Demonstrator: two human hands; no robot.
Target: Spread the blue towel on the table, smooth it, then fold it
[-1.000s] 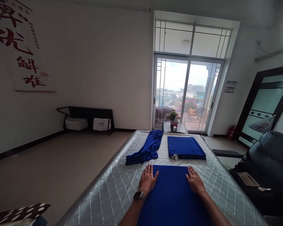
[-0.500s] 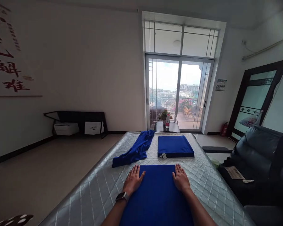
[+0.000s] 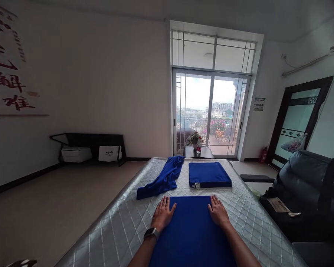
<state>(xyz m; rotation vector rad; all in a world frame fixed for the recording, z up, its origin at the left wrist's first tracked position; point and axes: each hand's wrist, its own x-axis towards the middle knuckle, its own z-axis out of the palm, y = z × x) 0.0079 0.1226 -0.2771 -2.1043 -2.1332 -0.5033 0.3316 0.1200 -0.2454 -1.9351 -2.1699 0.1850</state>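
Observation:
A blue cloth (image 3: 192, 230) lies flat and smooth in front of me on a silver quilted mattress (image 3: 122, 218). My left hand (image 3: 163, 214), with a watch on the wrist, rests flat on its left edge near the far corner, fingers stretched forward. Opposite it, my right hand (image 3: 218, 211) lies flat along the right edge, thumb apart from the fingers. Beyond my hands sits a neatly folded stack of blue cloth (image 3: 210, 173) with a white tag at its near edge. To its left a crumpled blue cloth (image 3: 163, 180) is spread loosely. The near end of the flat cloth runs out of view.
A dark armchair (image 3: 308, 185) with a paper card (image 3: 278, 204) on its seat stands close on the right. Behind the mattress, a small table (image 3: 189, 152) bears a bottle (image 3: 199, 145) and a potted plant (image 3: 195, 138). A black bench (image 3: 94, 140) stands against the wall.
The view has tilted and shifted slightly, so everything sits a little lower and the cloths a little farther right. Both hands remain flat at the cloth's edges.

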